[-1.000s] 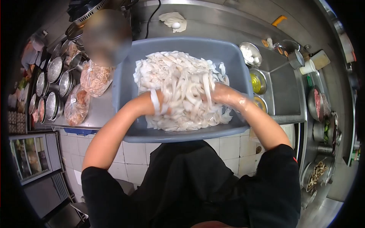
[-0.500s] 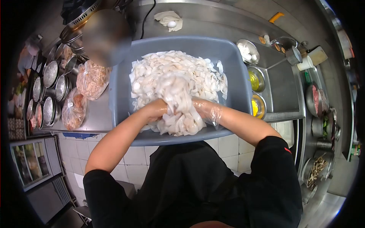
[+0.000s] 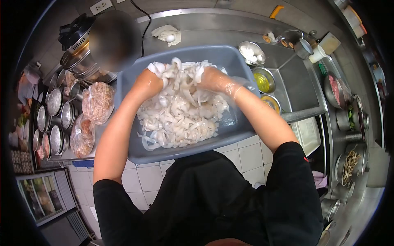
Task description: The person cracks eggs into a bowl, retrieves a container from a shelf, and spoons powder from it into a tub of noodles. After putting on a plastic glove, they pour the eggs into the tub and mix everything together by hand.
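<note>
A grey plastic tub (image 3: 180, 155) in front of me holds a large heap of pale, wet squid strips (image 3: 180, 119). At the tub's far left, my left hand (image 3: 150, 85) has its fingers closed around a bunch of strips. My right hand (image 3: 215, 80), in a clear plastic glove, grips more strips at the far right of the heap. Between the hands, strips hang and drape down onto the pile. My fingertips are mostly hidden among them.
Right of the tub stand a bowl of eggs (image 3: 251, 53), a bowl of egg whites (image 3: 263, 80) and a bowl of yolk (image 3: 271, 103). On the left are a filled plastic bag (image 3: 97, 102), another bag (image 3: 82, 137) and several metal bowls (image 3: 54, 102). A cloth (image 3: 166, 35) bearing an egg lies behind.
My hands have moved from close together near the tub's front to wide apart at its far side, carrying strips upward. The tub appears slightly turned, and the view has shifted.
</note>
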A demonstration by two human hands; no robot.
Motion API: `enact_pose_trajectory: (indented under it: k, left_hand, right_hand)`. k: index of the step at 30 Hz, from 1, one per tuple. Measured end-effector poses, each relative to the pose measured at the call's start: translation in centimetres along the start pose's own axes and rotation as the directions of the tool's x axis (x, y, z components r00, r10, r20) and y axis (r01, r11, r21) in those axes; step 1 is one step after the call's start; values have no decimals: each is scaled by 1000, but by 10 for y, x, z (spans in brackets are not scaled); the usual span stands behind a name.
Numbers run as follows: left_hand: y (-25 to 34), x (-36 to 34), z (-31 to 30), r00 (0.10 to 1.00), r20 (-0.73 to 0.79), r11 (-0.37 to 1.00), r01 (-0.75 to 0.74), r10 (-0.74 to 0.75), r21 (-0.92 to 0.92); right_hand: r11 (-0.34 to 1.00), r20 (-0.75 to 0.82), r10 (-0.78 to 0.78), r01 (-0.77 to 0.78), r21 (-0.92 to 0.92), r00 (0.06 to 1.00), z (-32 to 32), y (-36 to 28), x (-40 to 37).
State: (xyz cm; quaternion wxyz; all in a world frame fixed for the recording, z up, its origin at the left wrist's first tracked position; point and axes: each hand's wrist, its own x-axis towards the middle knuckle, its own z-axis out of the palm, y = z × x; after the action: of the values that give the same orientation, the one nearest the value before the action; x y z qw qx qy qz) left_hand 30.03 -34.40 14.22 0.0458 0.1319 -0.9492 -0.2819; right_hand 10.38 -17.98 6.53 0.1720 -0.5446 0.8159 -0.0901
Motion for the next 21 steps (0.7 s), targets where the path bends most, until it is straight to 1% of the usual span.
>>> enact_pose_trajectory:
  k: [1, 3, 4, 5, 6, 7, 8, 9, 10, 11, 12, 13, 14, 15, 16, 17, 18, 19, 20, 21]
  left_hand:
    - [-14, -2, 9, 998, -65, 982, 37, -25, 183]
    - [-43, -9, 22, 985, 126, 972, 91, -120, 216]
    - [-50, -11, 37, 948, 242, 921, 107, -209, 376]
    - [-56, -16, 52, 890, 335, 845, 96, -310, 526]
    - [-58, -22, 71, 882, 347, 857, 113, -320, 502]
    - [-53, -25, 83, 874, 356, 867, 132, -330, 480]
    - [-37, -24, 82, 876, 354, 868, 129, -326, 480]
    - [-12, -25, 80, 806, 447, 892, 207, -388, 402]
    - [2, -27, 80, 724, 540, 899, 290, -429, 327]
    - [-1, -26, 83, 730, 539, 904, 281, -420, 323]
    - [-8, -26, 87, 775, 544, 938, 180, -321, 297]
    - [-12, -26, 88, 807, 548, 959, 76, -221, 274]
    - [-8, -29, 77, 807, 549, 959, 72, -218, 275]
    - [3, -33, 58, 826, 533, 967, 58, -185, 246]
    - [11, -35, 43, 842, 518, 975, 39, -149, 217]
    - [10, -35, 36, 870, 490, 993, 3, -60, 117]
    - [10, -37, 26, 867, 496, 993, -14, -44, 114]
    - [12, -41, 16, 913, 407, 990, -94, 45, 103]
    - [16, -46, 6, 940, 313, 980, -174, 136, 98]
    - [25, -49, -4, 935, 321, 977, -193, 155, 92]
  right_hand:
    - [1000, -3, 3, -3, -1, 1000, -9, 3, -10]
    - [974, 125, 155, -131, -182, 980, -33, 7, -39]
    - [974, 123, 162, -138, -180, 979, -27, 10, -44]
    - [960, 180, 278, -272, -58, 943, -15, 17, -47]
    - [913, 249, 379, -404, 56, 891, 0, 25, -46]
    - [984, 255, 146, -114, -136, 956, 37, 39, -32]
    - [931, 308, -88, 188, -312, 947, 68, 44, -16]
    - [934, 311, -80, 181, -310, 947, 73, 30, -17]
    - [954, 329, -132, 210, -213, 935, 74, 12, -24]
    - [963, 336, -187, 239, -122, 923, 66, -2, -32]
    - [963, 333, -182, 236, -130, 925, 53, -13, -40]
    - [982, 311, -145, 175, -71, 939, 37, -26, -48]
    - [994, 293, -105, 112, -6, 950, 19, -39, -56]
    - [999, 358, -39, 37, 14, 933, -10, -56, -67]
    - [1000, 356, -29, 24, 17, 934, -23, -62, -74]
    - [999, 264, -45, 37, 34, 963, -35, -64, -80]
    - [998, 167, -58, 51, 46, 984, -48, -67, -87]
    - [998, 162, -40, 34, 43, 986, -70, -79, -98]
    - [999, 82, 19, -23, 46, 996, -93, -93, -110]
    - [995, 1, 81, -81, 54, 997, -105, -99, -120]
